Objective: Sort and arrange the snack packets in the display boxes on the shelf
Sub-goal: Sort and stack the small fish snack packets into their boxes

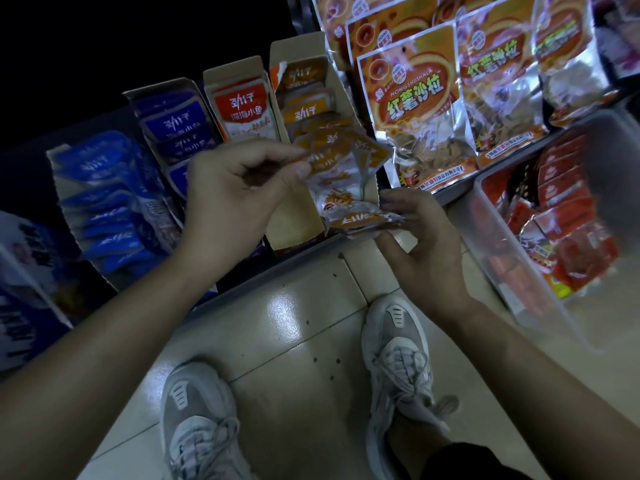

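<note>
Fingers [273, 151] and thumb of the left hand [232, 195] pinch a fanned bunch of small orange foil snack packets [349, 155] over the open tan cardboard display box [294, 216] on the shelf; the right hand [426, 247] grips a flat stack of orange packets [360, 221] at the box's front edge; more orange packets fill its rear; a red-and-white packet box [239, 109] and a blue packet box [171, 128] stand to its left.

LIGHT dim | GLARE floor tile [284, 317] below orange display box [287, 216] | BLACK above-left of it | BLUR clear bin [512, 271] right of it | EDGES bowed
</note>
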### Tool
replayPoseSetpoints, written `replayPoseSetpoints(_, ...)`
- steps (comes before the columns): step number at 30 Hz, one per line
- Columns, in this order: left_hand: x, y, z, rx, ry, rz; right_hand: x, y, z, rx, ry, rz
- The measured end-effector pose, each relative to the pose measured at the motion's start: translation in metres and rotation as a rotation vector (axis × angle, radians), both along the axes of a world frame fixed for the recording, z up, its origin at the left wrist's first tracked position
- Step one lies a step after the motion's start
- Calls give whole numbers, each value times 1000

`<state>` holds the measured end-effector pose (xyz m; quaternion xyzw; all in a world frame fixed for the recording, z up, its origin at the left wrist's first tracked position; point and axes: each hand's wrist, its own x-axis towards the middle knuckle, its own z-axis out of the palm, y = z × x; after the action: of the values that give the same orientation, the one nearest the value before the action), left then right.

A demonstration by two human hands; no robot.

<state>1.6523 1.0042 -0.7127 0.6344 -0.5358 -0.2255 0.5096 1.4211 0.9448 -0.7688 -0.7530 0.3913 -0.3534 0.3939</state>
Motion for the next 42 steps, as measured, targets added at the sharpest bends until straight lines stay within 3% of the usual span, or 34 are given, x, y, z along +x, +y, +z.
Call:
replayPoseSetpoints(8,-16,-11,-19,165,-63,-244,5,-2,5,68,-50,-38)
replayPoseSetpoints(12,-12,-8,-17,214,9,-346,11,-10,9,122,-79,-61)
replayPoseSetpoints(22,-15,-26,-18,104,90,-26,23,-26,20,257,-126,-71)
replayPoseSetpoints(28,-12,-29,-19,221,-11,-230,18,-22,17,264,-98,0)
replayPoseSetpoints(32,-8,-24,-19,247,41,-251,15,-23,15,219,-90,48)
replayPoseSetpoints(42,-13,-22,-17,243,106,-252,19,-25,16,156,-108,-88)
